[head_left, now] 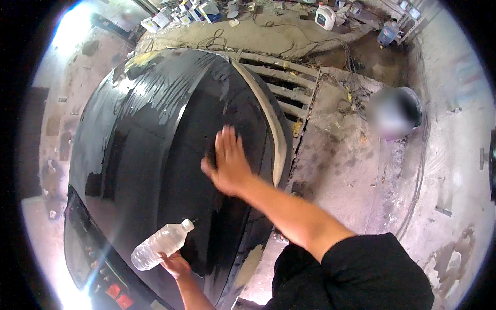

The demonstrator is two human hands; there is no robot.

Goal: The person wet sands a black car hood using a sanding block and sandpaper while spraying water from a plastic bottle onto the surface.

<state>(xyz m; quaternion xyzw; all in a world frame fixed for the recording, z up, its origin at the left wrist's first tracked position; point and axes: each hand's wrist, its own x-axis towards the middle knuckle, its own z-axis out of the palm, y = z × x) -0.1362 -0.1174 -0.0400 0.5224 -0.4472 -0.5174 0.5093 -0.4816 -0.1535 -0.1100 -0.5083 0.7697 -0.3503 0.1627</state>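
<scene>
Head view: right hand (229, 164) at centre, fingers spread flat on glossy black car body (155, 134). Left hand (174, 263) at 7 o'clock, gripping clear plastic bottle (160, 244), white cap toward 1 o'clock. Metal grate (289, 85) at 1 o'clock.

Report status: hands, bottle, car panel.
Left hand shut on clear plastic bottle, cap on. Right hand open, flat on glossy black car panel. Nothing in the way on the panel.

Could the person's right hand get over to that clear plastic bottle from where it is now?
Probably yes. The right hand lies flat on the black car panel, and only bare glossy surface lies between it and the bottle, which the left hand holds up nearby.
</scene>
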